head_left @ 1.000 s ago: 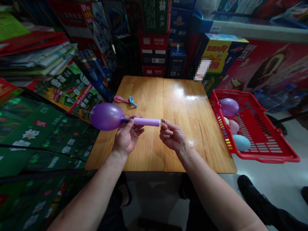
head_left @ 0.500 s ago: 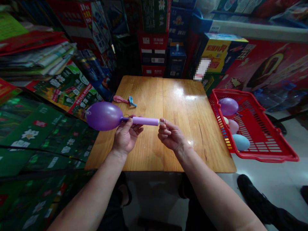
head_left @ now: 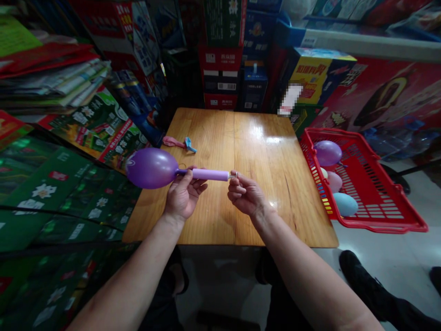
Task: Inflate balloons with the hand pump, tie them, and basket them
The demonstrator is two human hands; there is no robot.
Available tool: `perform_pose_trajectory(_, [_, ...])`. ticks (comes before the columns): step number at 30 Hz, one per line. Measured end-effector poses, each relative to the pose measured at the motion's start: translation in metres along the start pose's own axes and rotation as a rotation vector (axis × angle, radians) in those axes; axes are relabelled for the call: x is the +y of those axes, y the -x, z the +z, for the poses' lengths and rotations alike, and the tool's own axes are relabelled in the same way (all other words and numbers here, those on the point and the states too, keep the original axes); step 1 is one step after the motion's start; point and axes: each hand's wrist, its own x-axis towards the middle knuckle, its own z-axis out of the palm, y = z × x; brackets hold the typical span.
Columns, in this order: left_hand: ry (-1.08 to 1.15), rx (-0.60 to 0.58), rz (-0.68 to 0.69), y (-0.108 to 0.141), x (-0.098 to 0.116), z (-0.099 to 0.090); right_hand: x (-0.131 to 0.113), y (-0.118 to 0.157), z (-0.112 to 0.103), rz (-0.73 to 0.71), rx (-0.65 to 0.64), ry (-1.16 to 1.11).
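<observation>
A swollen purple balloon is fitted by its neck over the left end of a lilac hand pump. My left hand pinches the balloon's neck against the pump, palm up and fingers closed. At the pump's other end, my right hand is closed on the small ring-shaped handle, which sits close to the barrel. Behind the balloon, a limp pink balloon and a limp blue balloon lie on the wooden table.
Beside the table's right edge, a red basket holds several inflated balloons, among them a purple one and a blue one. Green cartons crowd the left side, and stacked boxes stand behind the table. A person's shoe shows at lower right.
Both hands, the pump and the purple balloon have shifted very slightly to the right in view. The grip of each hand is unchanged.
</observation>
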Motion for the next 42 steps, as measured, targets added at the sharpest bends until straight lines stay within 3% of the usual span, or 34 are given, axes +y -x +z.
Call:
perform_pose_trajectory(4, [0.024, 0.023, 0.013, -0.007, 0.009, -0.003, -0.014, 0.005, 0.003, 0.008, 0.0, 0.017])
perform_pose_trajectory(8, [0.031, 0.063, 0.131, -0.012, 0.021, -0.007, -0.029, 0.01, 0.008, -0.111, -0.007, 0.026])
perform_pose_trajectory(10, [0.021, 0.031, 0.134, -0.009, 0.018, -0.005, -0.023, 0.009, 0.008, -0.14, -0.013, 0.041])
perform_pose_trajectory(15, [0.014, -0.014, 0.026, 0.0, 0.001, 0.004, 0.001, 0.003, 0.005, -0.055, -0.003, 0.122])
perform_pose_trajectory(19, [0.004, -0.022, 0.051, -0.004, 0.009, 0.003, -0.013, 0.008, 0.005, -0.042, 0.005, 0.098])
perform_pose_trajectory(23, [-0.003, 0.009, 0.144, -0.007, 0.023, -0.003, -0.032, 0.014, 0.006, -0.115, -0.005, 0.064])
perform_pose_trajectory(30, [-0.031, -0.052, 0.049, 0.001, 0.004, 0.001, -0.002, 0.004, 0.0, -0.009, 0.017, 0.091])
perform_pose_trajectory(34, [0.002, -0.028, 0.028, -0.005, 0.009, -0.002, -0.013, 0.008, 0.003, -0.018, -0.002, 0.112])
perform_pose_trajectory(38, [0.011, 0.011, 0.117, -0.01, 0.02, -0.007, -0.031, 0.013, 0.006, -0.104, 0.001, 0.074])
perform_pose_trajectory(42, [-0.01, -0.037, 0.099, -0.005, 0.013, -0.003, -0.014, 0.008, 0.005, -0.059, 0.001, 0.047])
